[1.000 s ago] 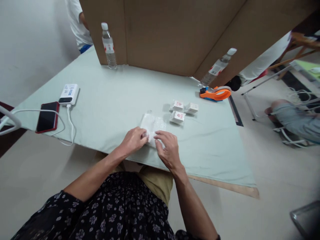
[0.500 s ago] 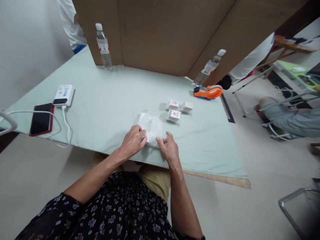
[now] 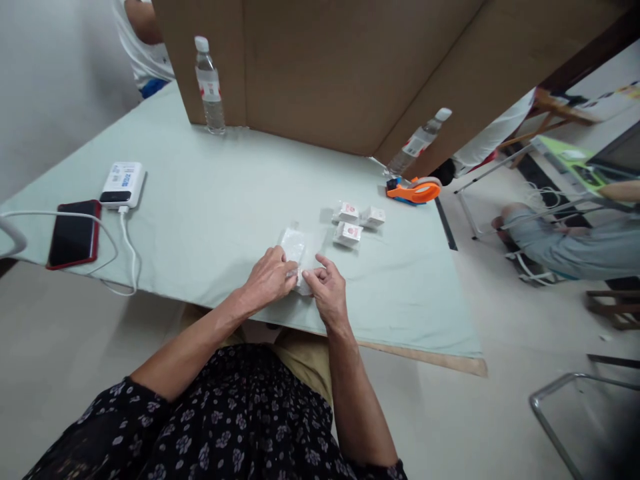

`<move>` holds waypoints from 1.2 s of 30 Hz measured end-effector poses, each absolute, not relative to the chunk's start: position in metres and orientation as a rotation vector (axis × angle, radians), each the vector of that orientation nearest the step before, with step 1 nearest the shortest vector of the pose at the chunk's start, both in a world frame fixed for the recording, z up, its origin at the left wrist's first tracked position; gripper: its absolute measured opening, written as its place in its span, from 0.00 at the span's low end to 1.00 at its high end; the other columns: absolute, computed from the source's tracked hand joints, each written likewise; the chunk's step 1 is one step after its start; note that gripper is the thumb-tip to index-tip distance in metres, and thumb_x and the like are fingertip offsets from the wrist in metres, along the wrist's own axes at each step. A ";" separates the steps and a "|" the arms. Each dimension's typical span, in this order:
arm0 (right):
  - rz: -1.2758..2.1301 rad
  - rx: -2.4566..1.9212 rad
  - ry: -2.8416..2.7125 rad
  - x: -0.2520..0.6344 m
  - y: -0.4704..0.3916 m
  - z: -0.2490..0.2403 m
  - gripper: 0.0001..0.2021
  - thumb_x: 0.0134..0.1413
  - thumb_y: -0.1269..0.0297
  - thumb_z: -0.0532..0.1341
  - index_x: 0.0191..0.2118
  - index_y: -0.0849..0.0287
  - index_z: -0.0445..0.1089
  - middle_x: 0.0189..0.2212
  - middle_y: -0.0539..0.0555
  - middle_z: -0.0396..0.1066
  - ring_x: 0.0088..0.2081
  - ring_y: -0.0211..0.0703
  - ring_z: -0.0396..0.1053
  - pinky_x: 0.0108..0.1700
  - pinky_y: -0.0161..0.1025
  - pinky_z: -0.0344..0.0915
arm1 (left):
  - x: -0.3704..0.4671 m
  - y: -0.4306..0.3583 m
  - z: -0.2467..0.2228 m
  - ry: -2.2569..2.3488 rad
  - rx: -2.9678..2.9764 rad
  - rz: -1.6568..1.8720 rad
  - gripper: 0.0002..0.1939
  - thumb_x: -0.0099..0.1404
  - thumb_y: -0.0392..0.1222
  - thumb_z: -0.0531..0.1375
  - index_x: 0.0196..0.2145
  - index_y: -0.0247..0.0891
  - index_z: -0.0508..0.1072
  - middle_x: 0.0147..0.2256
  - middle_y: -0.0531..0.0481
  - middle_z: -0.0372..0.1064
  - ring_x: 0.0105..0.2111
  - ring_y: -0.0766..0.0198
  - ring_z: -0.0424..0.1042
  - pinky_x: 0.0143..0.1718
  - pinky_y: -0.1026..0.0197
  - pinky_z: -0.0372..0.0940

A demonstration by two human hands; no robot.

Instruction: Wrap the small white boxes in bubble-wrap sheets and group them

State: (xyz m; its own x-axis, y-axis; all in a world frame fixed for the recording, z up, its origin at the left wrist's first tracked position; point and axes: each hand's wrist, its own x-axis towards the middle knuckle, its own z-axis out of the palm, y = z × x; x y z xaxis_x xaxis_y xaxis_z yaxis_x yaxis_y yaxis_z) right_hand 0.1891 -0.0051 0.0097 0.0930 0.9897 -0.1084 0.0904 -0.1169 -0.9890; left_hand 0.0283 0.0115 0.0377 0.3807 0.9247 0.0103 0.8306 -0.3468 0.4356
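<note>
A sheet of clear bubble wrap (image 3: 295,244) lies near the table's front edge, its right part folded over toward the left. My left hand (image 3: 271,274) presses on its left side with the fingers bent together. My right hand (image 3: 327,287) pinches the folded edge between thumb and fingertips, close beside the left fingers. Whatever lies under the fingers is mostly hidden. Beyond my right hand sit three small wrapped boxes: one at the front (image 3: 349,234), one behind it (image 3: 347,212) and one to the right (image 3: 373,217).
An orange tape dispenser (image 3: 415,191) lies at the right, near a leaning water bottle (image 3: 419,143). Another bottle (image 3: 210,90) stands before the cardboard panel (image 3: 320,73). At the left are a white power bank (image 3: 123,183), a cable and a phone (image 3: 74,233). People sit beyond.
The wrap's right side has been folded leftward, and my right hand has moved left with it, nearer my left hand. The camera view has shifted slightly.
</note>
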 end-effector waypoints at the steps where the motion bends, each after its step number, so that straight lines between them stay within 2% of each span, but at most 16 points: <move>1: 1.201 -1.393 -1.159 0.186 -0.004 0.011 0.32 0.47 0.53 0.66 0.57 0.62 0.63 0.24 0.43 0.65 0.25 0.36 0.63 0.28 0.35 0.61 | 0.028 0.012 0.038 1.522 2.246 0.359 0.11 0.66 0.42 0.57 0.41 0.40 0.79 0.40 0.43 0.62 0.41 0.55 0.66 0.43 0.55 0.65; 5: 1.193 -1.389 -1.237 0.177 0.002 0.009 0.30 0.49 0.53 0.65 0.56 0.62 0.66 0.25 0.47 0.70 0.27 0.39 0.68 0.31 0.38 0.66 | 0.028 0.013 0.034 1.466 2.158 0.408 0.12 0.67 0.40 0.55 0.40 0.39 0.78 0.39 0.45 0.61 0.37 0.59 0.67 0.41 0.57 0.67; 10: 1.061 -1.475 -1.520 0.177 0.007 0.013 0.25 0.52 0.58 0.61 0.55 0.62 0.69 0.29 0.51 0.75 0.29 0.42 0.72 0.36 0.40 0.70 | 0.028 0.015 0.025 1.420 2.090 0.494 0.09 0.65 0.38 0.54 0.36 0.37 0.75 0.39 0.45 0.62 0.40 0.58 0.67 0.45 0.55 0.68; 12: 1.023 -1.489 -1.688 0.179 0.007 0.020 0.22 0.56 0.61 0.58 0.55 0.60 0.70 0.32 0.53 0.77 0.33 0.44 0.73 0.39 0.41 0.70 | 0.025 0.014 0.023 1.374 2.036 0.564 0.10 0.63 0.38 0.55 0.39 0.37 0.74 0.39 0.45 0.63 0.41 0.57 0.67 0.46 0.54 0.68; 15: 0.981 -1.443 -1.901 0.183 0.008 0.029 0.21 0.59 0.67 0.53 0.57 0.59 0.69 0.38 0.55 0.78 0.36 0.43 0.74 0.42 0.42 0.71 | 0.022 0.014 0.021 1.310 1.864 0.664 0.23 0.58 0.38 0.59 0.52 0.35 0.70 0.41 0.45 0.66 0.37 0.59 0.67 0.44 0.54 0.68; 17: 0.988 -1.400 -1.996 0.186 0.010 0.032 0.25 0.58 0.72 0.50 0.60 0.61 0.66 0.41 0.56 0.78 0.35 0.41 0.73 0.41 0.41 0.71 | 0.021 0.014 0.021 1.321 1.717 0.703 0.32 0.56 0.40 0.61 0.59 0.33 0.65 0.44 0.44 0.66 0.34 0.62 0.66 0.41 0.55 0.68; 18: 1.005 -1.379 -2.032 0.187 0.012 0.033 0.26 0.57 0.73 0.49 0.62 0.61 0.64 0.41 0.57 0.77 0.33 0.40 0.72 0.40 0.40 0.70 | 0.022 0.014 0.021 1.343 1.661 0.720 0.33 0.56 0.42 0.62 0.59 0.33 0.64 0.45 0.43 0.67 0.33 0.63 0.66 0.40 0.56 0.68; 21: 1.131 -1.304 -2.091 0.192 0.020 0.033 0.30 0.55 0.74 0.49 0.64 0.59 0.60 0.41 0.55 0.76 0.28 0.36 0.69 0.36 0.38 0.70 | 0.025 0.015 0.019 1.390 1.615 0.764 0.30 0.59 0.46 0.61 0.57 0.34 0.67 0.44 0.44 0.67 0.35 0.62 0.67 0.42 0.56 0.67; 25: 1.356 -1.198 -2.027 0.196 0.031 0.033 0.32 0.55 0.71 0.49 0.66 0.59 0.55 0.41 0.54 0.73 0.24 0.32 0.65 0.34 0.39 0.70 | 0.029 0.013 0.013 1.385 1.661 0.794 0.28 0.57 0.39 0.61 0.57 0.35 0.67 0.44 0.45 0.67 0.39 0.60 0.69 0.43 0.56 0.67; 28: 1.446 -1.173 -1.928 0.195 0.034 0.031 0.31 0.54 0.68 0.51 0.66 0.60 0.55 0.39 0.53 0.73 0.22 0.32 0.65 0.32 0.40 0.70 | 0.033 0.011 0.010 1.440 1.699 0.809 0.29 0.56 0.36 0.61 0.56 0.35 0.67 0.46 0.43 0.67 0.44 0.57 0.69 0.48 0.54 0.67; 32: 1.191 -1.240 -1.686 0.198 0.033 0.023 0.26 0.55 0.62 0.57 0.60 0.58 0.63 0.38 0.52 0.73 0.25 0.35 0.66 0.31 0.38 0.68 | 0.035 0.011 0.011 1.475 1.746 0.756 0.32 0.55 0.36 0.61 0.58 0.31 0.64 0.49 0.40 0.66 0.48 0.53 0.68 0.53 0.52 0.65; 36: 0.834 -1.343 -1.723 0.206 0.040 0.013 0.14 0.53 0.61 0.61 0.45 0.58 0.74 0.33 0.52 0.74 0.29 0.39 0.67 0.36 0.40 0.67 | 0.034 0.009 0.018 1.455 1.826 0.696 0.38 0.54 0.34 0.59 0.63 0.33 0.61 0.46 0.42 0.65 0.48 0.54 0.67 0.55 0.53 0.64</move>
